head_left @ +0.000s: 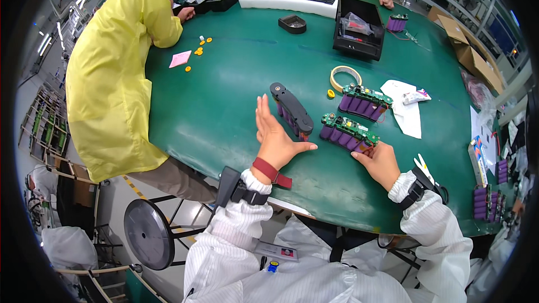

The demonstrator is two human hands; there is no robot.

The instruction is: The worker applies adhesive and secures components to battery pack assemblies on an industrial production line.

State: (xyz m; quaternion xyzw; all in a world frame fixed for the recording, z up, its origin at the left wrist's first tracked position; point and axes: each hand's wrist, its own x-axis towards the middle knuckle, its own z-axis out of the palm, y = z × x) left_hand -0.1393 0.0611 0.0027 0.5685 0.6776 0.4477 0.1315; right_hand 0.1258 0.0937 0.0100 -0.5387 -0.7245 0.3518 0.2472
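My left hand (274, 137) is held upright with its fingers stretched out and its thumb apart, nothing in it. Just to its right stands a purple battery pack with a black plastic cover (292, 108). My right hand (380, 163) pinches the right end of a second battery pack (345, 134), which has purple cells and a green circuit board along its top. Behind that one is a similar battery pack (365, 102), also with its board exposed. My right fingertips are partly hidden by the pack's end.
A tape roll (345, 78) and yellow cap (330, 93) lie behind the packs. White paper (403, 109) and scissors (425, 169) are to the right. Farther back stand a black tray (359, 49) and white foam tray (247, 3). A person in yellow (109, 78) leans at left.
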